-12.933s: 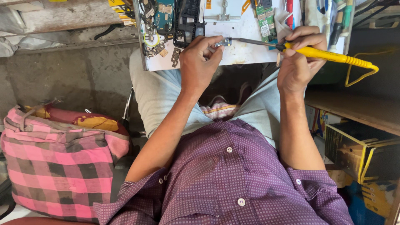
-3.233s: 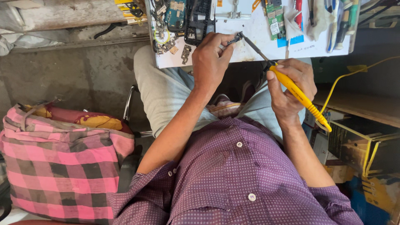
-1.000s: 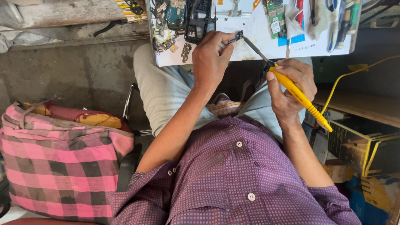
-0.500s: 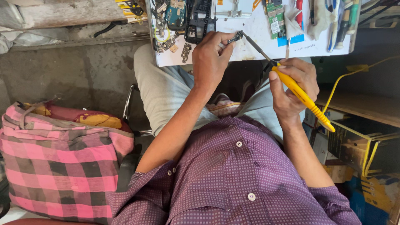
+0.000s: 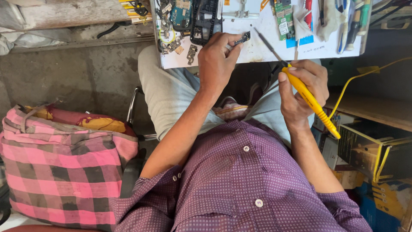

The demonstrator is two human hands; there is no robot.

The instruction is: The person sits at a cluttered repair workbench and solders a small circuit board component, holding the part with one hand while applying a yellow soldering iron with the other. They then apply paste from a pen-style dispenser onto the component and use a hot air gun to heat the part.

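A yellow-handled soldering iron [image 5: 310,102] is gripped in the right hand [image 5: 300,92], fingers clenched round the upper part of the handle. Its long axis is set on a diagonal: the thin metal tip [image 5: 266,43] is pointed up and to the left, over the white surface [image 5: 257,49], while the handle's rear end is angled down and to the right, where a yellow cord [image 5: 356,86] is led away from it.

Just left of the iron's tip, a small dark circuit part [image 5: 243,38] is pinched between thumb and fingertips of the left hand [image 5: 216,62], held at the near edge of the surface. Tip and part are seen close together but apart.

Beyond the iron's tip, farther up the surface, a black phone frame [image 5: 205,21], a green circuit board [image 5: 283,19] and loose small parts [image 5: 171,41] are laid out. Below the iron, a purple dotted shirt [image 5: 240,189] and light trousers [image 5: 167,94] are worn by the seated person. Far to the iron's left, a pink checked bag [image 5: 60,167] is rested by the concrete floor [image 5: 77,81]; to its lower right, cardboard boxes [image 5: 373,150] are stacked under a wooden shelf [image 5: 369,109].
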